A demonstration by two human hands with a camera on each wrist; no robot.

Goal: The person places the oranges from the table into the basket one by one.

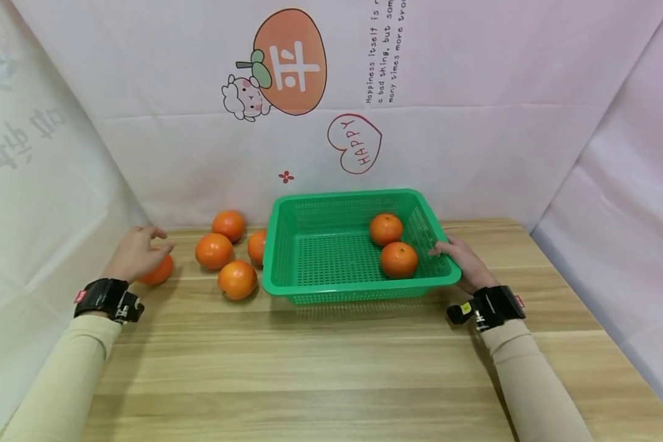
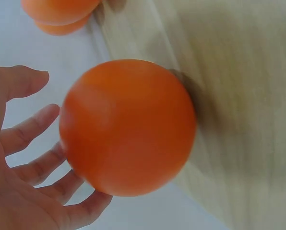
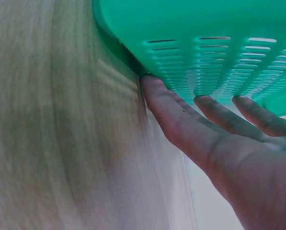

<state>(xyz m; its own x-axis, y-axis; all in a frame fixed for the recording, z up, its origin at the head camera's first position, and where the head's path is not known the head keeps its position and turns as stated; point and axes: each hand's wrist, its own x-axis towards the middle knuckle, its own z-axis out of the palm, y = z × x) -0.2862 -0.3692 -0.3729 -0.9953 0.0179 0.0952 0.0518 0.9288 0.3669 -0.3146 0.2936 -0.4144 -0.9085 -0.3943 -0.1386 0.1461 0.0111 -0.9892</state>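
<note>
Presently, one orange (image 1: 159, 271) lay just beneath the loosely spread left grip (image 1: 135, 253), while the right grip (image 1: 467, 263) held the basket (image 1: 359, 287).

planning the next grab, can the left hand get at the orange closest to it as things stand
Most likely yes: the left hand is right at that orange, its fingers spread alongside, and nothing visible stands in the way. The other loose oranges lie farther right, apart from it.
</note>
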